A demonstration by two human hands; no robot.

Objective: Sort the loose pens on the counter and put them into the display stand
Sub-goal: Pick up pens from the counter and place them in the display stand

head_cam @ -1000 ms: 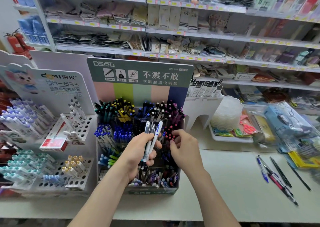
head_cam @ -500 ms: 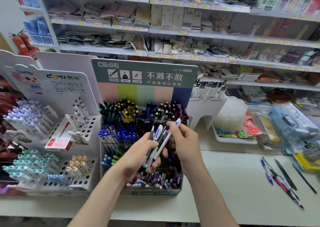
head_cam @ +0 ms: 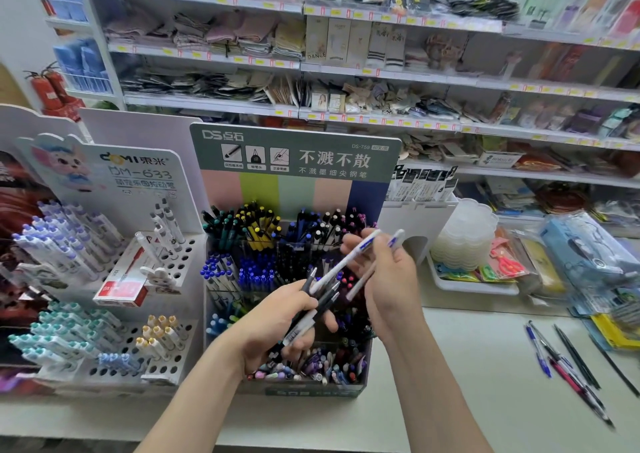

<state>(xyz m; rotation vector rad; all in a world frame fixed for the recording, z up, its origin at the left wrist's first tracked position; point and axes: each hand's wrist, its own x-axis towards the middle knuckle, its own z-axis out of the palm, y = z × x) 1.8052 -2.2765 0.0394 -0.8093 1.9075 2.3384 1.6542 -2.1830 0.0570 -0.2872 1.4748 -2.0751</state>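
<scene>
Bench (head_cam: 450, 383) nearest; loose pens (head_cam: 568, 376) lie on it at far R, well apart from both hands. L hand (head_cam: 273, 328): fingers curled round a pen bundle (head_cam: 320, 305), dark and white, over the display stand (head_cam: 294, 161) front compartments. R hand (head_cam: 394, 290) just beyond: fingers pinching two white pens (head_cam: 362, 246) w/ blue clips, tilted up-right. Shop shelves (head_cam: 381, 71) behind.

On my feed, two forearms fill the lower middle of the frame, both bare from the bottom edge to the wrist. The left grip (head_cam: 277, 317) and right grip (head_cam: 391, 279), at centre frame, are bare too. A reddish speck (head_cam: 250, 373) shows by the left wrist; I cannot tell whether it is worn.
</scene>
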